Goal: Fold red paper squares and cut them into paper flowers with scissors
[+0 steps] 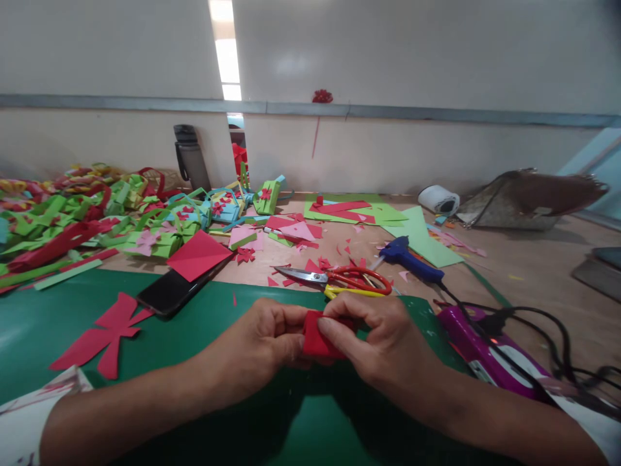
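Note:
A small folded piece of red paper [317, 343] is pinched between both hands above the green mat [204, 414]. My left hand [276, 333] grips its left side with thumb and fingers. From the right, my right hand [376, 333] presses a thumb on its front, fingers behind it; part of the paper is hidden there. Just beyond the hands lie orange-handled scissors [339, 278], with a yellow handle [349, 293] under them. On the mat at left rests a red paper cutout [114, 333] with several petal-like arms.
A phone [169, 291] lies partly under a red paper square [198, 254]. Blue glue gun [410, 257] and purple power strip [490, 349] with cables are at right. Paper baskets [155, 236] pile up left, near a bottle [193, 158]. A handbag [528, 200] stands back right.

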A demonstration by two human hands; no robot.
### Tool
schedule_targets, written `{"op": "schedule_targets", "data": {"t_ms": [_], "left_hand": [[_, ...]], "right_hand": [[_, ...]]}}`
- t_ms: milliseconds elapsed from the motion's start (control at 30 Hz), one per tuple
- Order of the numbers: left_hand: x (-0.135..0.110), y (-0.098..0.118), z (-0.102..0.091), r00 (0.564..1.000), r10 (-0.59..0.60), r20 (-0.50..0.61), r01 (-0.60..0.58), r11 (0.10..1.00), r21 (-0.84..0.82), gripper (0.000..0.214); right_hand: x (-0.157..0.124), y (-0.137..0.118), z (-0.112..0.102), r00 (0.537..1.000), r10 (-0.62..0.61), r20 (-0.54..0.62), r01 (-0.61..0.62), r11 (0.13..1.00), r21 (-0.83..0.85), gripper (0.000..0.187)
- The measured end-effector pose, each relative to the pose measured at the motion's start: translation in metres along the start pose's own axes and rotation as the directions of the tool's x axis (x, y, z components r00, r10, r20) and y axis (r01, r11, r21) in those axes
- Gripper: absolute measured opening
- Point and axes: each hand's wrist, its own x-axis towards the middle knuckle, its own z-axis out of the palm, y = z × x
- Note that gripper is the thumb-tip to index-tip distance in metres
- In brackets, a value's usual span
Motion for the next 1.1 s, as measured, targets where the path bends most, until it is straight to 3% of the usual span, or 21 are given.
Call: {"op": "schedule_targets", "data": {"t_ms": [433,700,900,1100], "left_hand": [[0.0005,0.0008,-0.0019,0.999,0.043,0.022,-0.044,0.998,0.04,0.025],[-0.002,-0.0019,-0.0014,0.997,0.074,-0.021,-0.073,0.995,0.07,0.024],[0.0,-0.0037,0.0037,0.984,0.147,-0.101,-0.119,0.964,0.24,0.027],[-0.0006,-0.0037,0.0027,0.972,0.217,-0.094,-0.164,0.904,0.394,0.029]], "right_hand": [[-0.0001,-0.0004,-0.0002,1.0,0.002,0.009,-0.002,0.999,-0.044,0.018],[0.0001,0.0017,0.0023,1.0,-0.024,-0.002,0.024,0.999,-0.043,0.018],[0.0007,0.0029,0.0041,1.0,-0.016,0.021,0.018,0.998,-0.057,0.019],[0.0035,0.0051,0.002,0.999,-0.029,-0.018,0.027,0.993,-0.114,0.01]]}}
